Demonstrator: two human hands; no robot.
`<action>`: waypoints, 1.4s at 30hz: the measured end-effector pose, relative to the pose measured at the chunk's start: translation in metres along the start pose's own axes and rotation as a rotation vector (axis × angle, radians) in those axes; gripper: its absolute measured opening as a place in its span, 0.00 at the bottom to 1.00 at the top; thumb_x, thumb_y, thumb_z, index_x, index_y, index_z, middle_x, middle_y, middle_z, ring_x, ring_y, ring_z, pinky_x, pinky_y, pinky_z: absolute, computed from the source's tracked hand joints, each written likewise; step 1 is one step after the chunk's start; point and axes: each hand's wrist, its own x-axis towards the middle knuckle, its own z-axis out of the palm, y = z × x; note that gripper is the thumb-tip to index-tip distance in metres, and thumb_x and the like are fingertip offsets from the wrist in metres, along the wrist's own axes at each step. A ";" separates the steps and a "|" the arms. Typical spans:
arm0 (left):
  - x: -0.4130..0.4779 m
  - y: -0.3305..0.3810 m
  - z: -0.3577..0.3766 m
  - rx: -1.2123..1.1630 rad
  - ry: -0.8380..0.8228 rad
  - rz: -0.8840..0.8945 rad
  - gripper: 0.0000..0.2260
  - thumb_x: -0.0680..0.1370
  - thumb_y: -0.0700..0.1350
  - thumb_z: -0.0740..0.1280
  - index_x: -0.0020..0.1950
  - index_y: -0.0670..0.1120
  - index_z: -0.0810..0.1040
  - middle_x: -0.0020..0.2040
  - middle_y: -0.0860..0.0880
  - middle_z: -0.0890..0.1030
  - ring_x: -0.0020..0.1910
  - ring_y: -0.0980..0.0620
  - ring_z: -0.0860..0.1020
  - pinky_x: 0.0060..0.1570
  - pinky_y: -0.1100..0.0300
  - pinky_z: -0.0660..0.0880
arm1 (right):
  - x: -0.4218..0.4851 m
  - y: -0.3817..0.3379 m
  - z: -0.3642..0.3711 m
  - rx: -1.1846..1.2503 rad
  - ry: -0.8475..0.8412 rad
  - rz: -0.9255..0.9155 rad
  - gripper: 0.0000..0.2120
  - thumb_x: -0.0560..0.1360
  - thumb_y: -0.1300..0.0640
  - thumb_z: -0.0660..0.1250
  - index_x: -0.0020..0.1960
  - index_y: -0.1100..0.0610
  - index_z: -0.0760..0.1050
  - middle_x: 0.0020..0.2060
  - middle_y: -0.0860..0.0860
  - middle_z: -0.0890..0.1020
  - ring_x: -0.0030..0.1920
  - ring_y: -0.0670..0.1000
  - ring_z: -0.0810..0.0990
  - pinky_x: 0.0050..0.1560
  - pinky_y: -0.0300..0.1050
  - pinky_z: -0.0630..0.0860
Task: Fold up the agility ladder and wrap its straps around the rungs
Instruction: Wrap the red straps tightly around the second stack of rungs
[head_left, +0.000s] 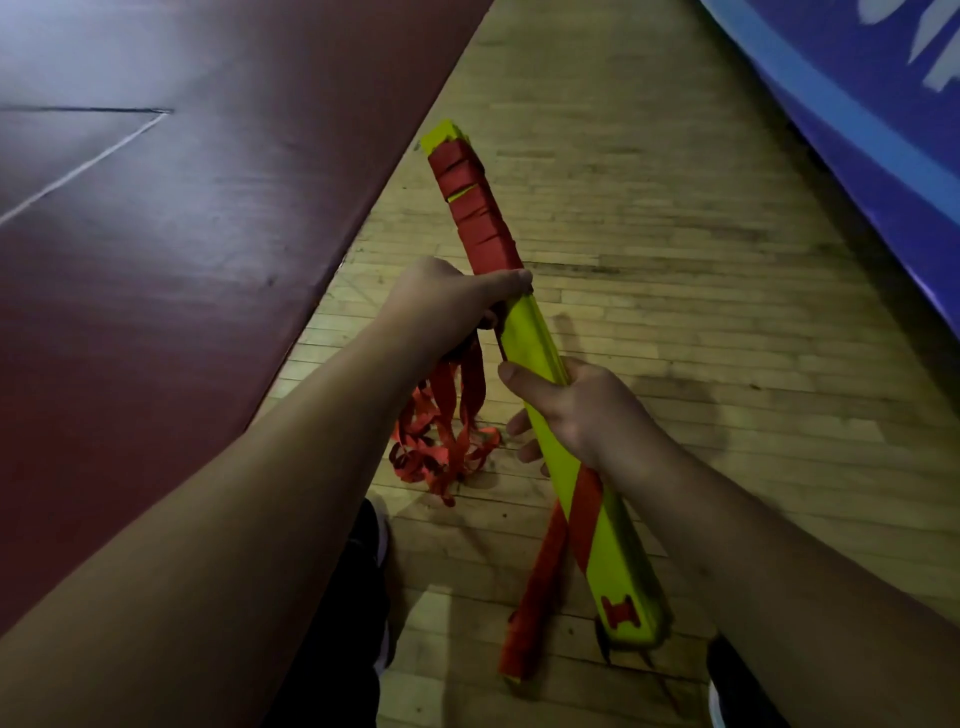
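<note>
– So, what is the left hand (452, 301) doing?
– Clenched round flat red webbing straps (471, 387), whose loose tangle hangs at its six o'clock.
– And the rungs (530, 332)?
– Stiff yellow slats, stacked, pointing toward eleven o'clock, far end strap-wound; the right hand (582, 410) grips them at the left's four o'clock.

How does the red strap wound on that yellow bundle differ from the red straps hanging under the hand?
The wound red strap lies in tight, flat turns around the yellow plastic rung bundle; the hanging red straps dangle loose and tangled. The wound strap sits beyond the left hand; the hanging straps drop below it. Both are red webbing.
</note>
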 end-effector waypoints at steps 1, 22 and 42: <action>0.000 0.000 0.000 -0.005 0.013 0.008 0.26 0.71 0.68 0.79 0.42 0.43 0.87 0.29 0.52 0.84 0.29 0.52 0.78 0.35 0.55 0.76 | 0.000 -0.001 -0.002 0.016 -0.013 0.007 0.20 0.79 0.34 0.72 0.56 0.51 0.80 0.39 0.52 0.90 0.38 0.57 0.90 0.50 0.59 0.87; 0.001 0.000 -0.025 -0.386 -0.422 0.416 0.21 0.87 0.59 0.60 0.39 0.53 0.83 0.35 0.53 0.75 0.29 0.53 0.68 0.31 0.59 0.67 | -0.024 -0.006 -0.024 0.838 -0.767 0.033 0.30 0.79 0.31 0.60 0.65 0.51 0.86 0.50 0.53 0.89 0.29 0.46 0.83 0.27 0.40 0.78; -0.005 -0.004 -0.027 0.054 -0.227 0.246 0.19 0.90 0.52 0.60 0.46 0.45 0.80 0.26 0.55 0.78 0.21 0.55 0.71 0.24 0.62 0.69 | -0.011 -0.013 -0.023 0.590 -0.486 0.148 0.16 0.83 0.47 0.68 0.63 0.58 0.80 0.42 0.55 0.85 0.36 0.52 0.83 0.38 0.48 0.81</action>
